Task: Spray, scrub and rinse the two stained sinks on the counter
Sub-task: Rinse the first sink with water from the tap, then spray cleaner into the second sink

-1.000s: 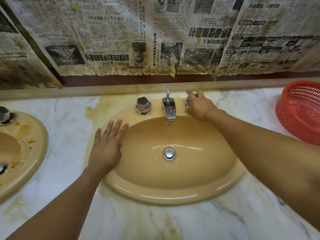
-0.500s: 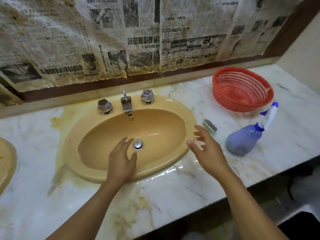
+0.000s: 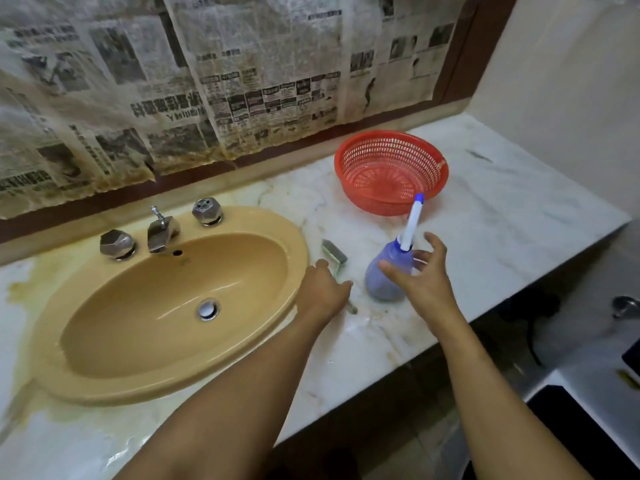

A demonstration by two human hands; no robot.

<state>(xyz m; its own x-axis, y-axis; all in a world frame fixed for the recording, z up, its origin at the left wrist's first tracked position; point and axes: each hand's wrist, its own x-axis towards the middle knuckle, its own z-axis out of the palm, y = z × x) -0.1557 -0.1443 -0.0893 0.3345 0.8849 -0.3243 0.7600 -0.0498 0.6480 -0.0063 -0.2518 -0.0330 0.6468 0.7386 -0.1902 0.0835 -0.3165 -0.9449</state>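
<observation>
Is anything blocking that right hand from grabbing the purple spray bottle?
Nothing visible does. The right hand is open right at the spray bottle; the brush lies to its left, the red basket behind.

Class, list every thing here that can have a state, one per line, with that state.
Tan oval ceramic sink: no standing water.
Chrome tap: not running.
Green-handled scrub brush: lying on marble counter, left hand over handle, grip unclear.
Blue spray bottle: upright, not yet gripped; right hand open beside it.
Red plastic mesh basket: upright, nothing visible inside.
</observation>
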